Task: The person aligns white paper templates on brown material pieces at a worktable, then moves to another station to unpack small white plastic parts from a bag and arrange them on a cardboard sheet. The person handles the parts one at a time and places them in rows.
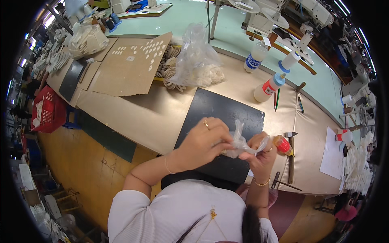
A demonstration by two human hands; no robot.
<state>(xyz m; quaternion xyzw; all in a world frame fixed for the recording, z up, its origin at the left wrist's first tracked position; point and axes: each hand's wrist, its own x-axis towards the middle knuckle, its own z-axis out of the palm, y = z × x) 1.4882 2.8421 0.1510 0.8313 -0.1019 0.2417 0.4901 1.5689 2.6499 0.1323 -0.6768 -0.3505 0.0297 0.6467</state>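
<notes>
- The left hand [201,141] pinches a small clear plastic bag [239,142], fingers closed on its left side.
- The right hand [261,152] grips the same bag from the right, fingers curled shut.
- The bag is held just above the near edge of the black mat [214,111] on the worktop [142,115].
- A hammer [291,156] lies just right of the mat.

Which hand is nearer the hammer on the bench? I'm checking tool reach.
Right. The right hand sits just beside the hammer, left of its handle; the left hand is farther off, across the clear plastic bag.
</notes>
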